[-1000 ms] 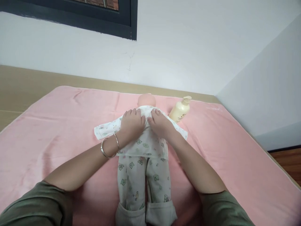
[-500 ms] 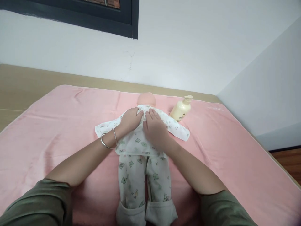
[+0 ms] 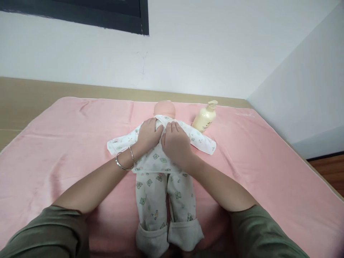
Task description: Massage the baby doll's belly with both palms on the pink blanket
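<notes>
A doll lies on a pink cloth, its bald head [image 3: 164, 109] toward the wall. It wears a white printed top [image 3: 156, 161] with both sleeves spread out and matching trousers [image 3: 152, 195] with turned-up cuffs. My left hand [image 3: 148, 135], a bangle on its wrist, grips the top's front edge near the neck between thumb and fingers. Close beside it, my right hand [image 3: 176, 143] has its fingers pressed together on the upper chest, at the same edge of the fabric. Its thumb and fingertips are partly hidden.
The pink cloth [image 3: 268, 172] covers most of a wooden surface [image 3: 27, 93]. A cream pump bottle [image 3: 204, 118] leans by the doll's sleeve at the right. Behind are a white wall [image 3: 201, 53] and a dark window frame [image 3: 107, 19].
The view has shifted slightly. My left fingers have spread a little over the top near the neck, and my right hand stays close beside them on the chest.
</notes>
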`<state>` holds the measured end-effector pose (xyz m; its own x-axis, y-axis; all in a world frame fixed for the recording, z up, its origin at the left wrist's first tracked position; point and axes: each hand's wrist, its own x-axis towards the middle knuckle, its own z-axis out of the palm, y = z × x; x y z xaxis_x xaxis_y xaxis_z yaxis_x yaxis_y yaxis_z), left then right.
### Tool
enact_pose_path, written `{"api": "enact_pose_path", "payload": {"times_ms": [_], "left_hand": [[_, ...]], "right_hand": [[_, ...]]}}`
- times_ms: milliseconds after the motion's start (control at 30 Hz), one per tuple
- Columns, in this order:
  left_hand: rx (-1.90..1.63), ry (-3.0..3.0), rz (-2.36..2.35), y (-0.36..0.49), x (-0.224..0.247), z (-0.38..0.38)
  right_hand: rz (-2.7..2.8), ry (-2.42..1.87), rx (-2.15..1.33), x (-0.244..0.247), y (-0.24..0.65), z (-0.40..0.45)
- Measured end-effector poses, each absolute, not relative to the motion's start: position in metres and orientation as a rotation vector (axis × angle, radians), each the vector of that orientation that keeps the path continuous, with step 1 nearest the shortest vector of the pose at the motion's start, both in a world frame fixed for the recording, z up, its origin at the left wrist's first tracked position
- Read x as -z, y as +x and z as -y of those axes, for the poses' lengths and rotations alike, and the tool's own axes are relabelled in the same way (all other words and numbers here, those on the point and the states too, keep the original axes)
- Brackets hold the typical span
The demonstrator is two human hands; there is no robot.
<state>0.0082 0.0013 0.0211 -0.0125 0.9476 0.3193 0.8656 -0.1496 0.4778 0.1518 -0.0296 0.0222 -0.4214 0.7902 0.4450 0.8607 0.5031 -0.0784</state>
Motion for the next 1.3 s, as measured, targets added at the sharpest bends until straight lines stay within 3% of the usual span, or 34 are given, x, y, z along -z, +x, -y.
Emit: {"api": "enact_pose_path", "payload": {"times_ms": [367,1033,1300], "left_hand": [[-0.985,2.100,-1.928,0.012,-0.016,0.004],[-0.957,2.439,-1.942,0.025,-0.023,0.025],[-0.847,2.044,-1.866,0.005,-0.035,0.000]], "right_hand": [[2.273,-1.446,-0.208,-0.028,0.160,-0.013],[2.363,-1.350,-0.207,-0.033,0.168,-0.024],[2.357,-1.346,0.125,-0.025,0.150,0.031]]}}
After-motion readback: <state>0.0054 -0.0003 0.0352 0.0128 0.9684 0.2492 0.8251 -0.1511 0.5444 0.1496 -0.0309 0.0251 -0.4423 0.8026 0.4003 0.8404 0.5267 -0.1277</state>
